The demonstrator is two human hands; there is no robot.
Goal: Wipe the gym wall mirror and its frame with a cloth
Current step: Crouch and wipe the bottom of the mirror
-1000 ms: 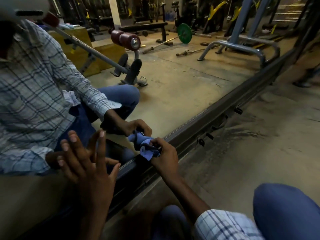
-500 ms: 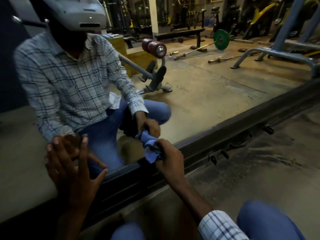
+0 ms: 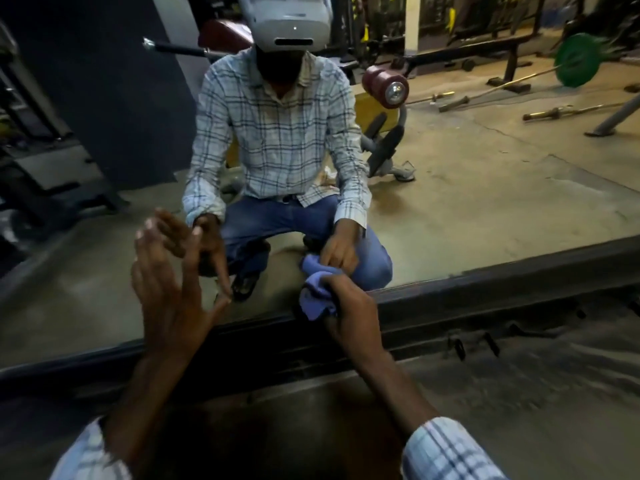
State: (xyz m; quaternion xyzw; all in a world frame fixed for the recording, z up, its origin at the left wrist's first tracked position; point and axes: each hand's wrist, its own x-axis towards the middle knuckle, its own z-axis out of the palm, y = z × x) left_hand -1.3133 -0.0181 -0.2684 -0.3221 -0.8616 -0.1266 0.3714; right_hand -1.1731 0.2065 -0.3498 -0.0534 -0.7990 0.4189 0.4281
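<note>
The wall mirror point(image 3: 485, 209) fills the upper view and reflects me crouching in a checked shirt and jeans. Its dark metal bottom frame point(image 3: 502, 282) runs across the view at floor level, rising to the right. My right hand point(image 3: 349, 306) is closed on a bunched blue cloth point(image 3: 317, 296), pressing it at the glass where it meets the frame. My left hand point(image 3: 166, 285) is flat against the mirror with fingers spread, holding nothing.
Small dark bolts or clips point(image 3: 485, 341) stick out below the frame on the dusty concrete floor point(image 3: 536, 410). Reflected in the glass are a bench with maroon rollers point(image 3: 384, 86), a barbell with a green plate point(image 3: 576, 60) and other gym machines.
My head has turned left, so the reflection of me now sits centred. The right hand with the cloth has stayed at the same spot on the glass's lower edge; the left hand stays on the mirror.
</note>
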